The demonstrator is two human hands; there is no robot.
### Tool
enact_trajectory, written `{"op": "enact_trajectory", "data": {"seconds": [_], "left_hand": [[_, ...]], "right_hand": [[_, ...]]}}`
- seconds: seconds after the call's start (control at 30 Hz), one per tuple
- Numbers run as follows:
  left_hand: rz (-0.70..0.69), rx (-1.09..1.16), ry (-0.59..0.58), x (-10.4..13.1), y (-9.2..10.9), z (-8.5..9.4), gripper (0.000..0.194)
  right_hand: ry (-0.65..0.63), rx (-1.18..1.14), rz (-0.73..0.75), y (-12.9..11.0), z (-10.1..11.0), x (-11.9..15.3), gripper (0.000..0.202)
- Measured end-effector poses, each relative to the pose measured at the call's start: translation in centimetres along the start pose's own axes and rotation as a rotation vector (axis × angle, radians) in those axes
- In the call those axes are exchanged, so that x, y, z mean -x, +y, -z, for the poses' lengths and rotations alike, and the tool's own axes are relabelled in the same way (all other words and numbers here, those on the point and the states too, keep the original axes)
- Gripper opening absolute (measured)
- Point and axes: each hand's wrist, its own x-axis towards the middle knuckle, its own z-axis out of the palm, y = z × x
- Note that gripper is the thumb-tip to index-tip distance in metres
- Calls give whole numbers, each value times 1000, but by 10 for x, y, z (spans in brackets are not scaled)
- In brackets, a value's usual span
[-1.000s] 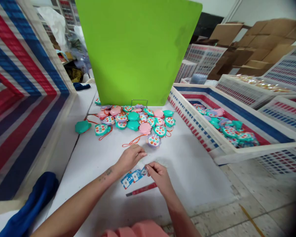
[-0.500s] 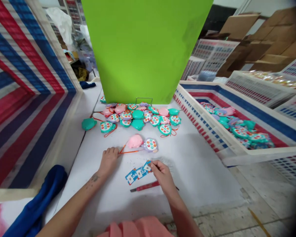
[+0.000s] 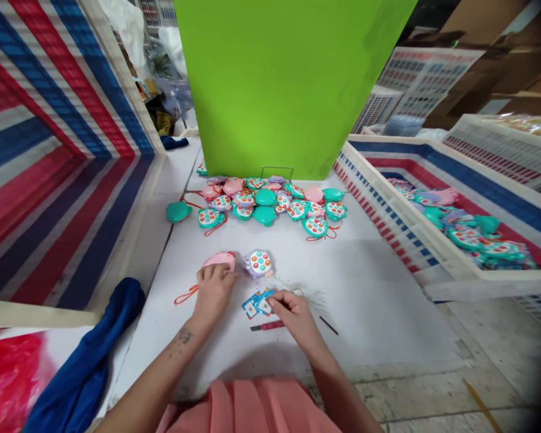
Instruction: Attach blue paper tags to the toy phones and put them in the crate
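My left hand (image 3: 215, 290) has its fingers curled over a pink turtle-shaped toy (image 3: 223, 258), gripping it against the white tabletop. An orange cord loop (image 3: 187, 294) trails from that toy to the left. Just right of it lies a purple turtle-shaped toy (image 3: 258, 263), its white face with coloured dots turned up. Thumb and forefinger of my right hand (image 3: 294, 310) pinch the edge of a small blue printed card (image 3: 265, 302). Another blue card (image 3: 251, 307) lies partly under it. Below the cards is a red-handled cutter knife (image 3: 270, 325), its right end hidden by my right hand.
Several green, pink and purple toys (image 3: 265, 215) lie heaped before a bright green panel (image 3: 288, 90). A striped-lined crate (image 3: 426, 279) with more toys stands to the right. Another striped crate (image 3: 85, 316) rises at left, beside blue cloth (image 3: 94, 355). A thin dark stick (image 3: 329, 325) lies near my right hand.
My left hand has gone from the orange cord to the pink toy, which now sits further left of the purple one. My right hand's card now overlaps the others. The view has shifted slightly.
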Motion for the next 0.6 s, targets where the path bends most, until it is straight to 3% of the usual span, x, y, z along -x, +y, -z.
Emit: {"op": "enact_trajectory", "data": {"seconds": [0.1,0.2,0.37,0.47,0.6], "left_hand": [[-20,-28,-6,-17,23,-13,23],[-11,-34,-20,-27,29,-22,24],[53,120,-27,-29,27,-12,23],[147,354,-71,-26,24,0,20],[246,906,-167,-18,19,5,22]], "right_hand": [[1,12,-5,0,0,5,23],[7,43,-3,1,3,8,23],[6,47,-13,-5,1,7,23],[-14,27,-43,-13,-7,3,23],[-19,36,-63,-16,-18,-7,21]]}}
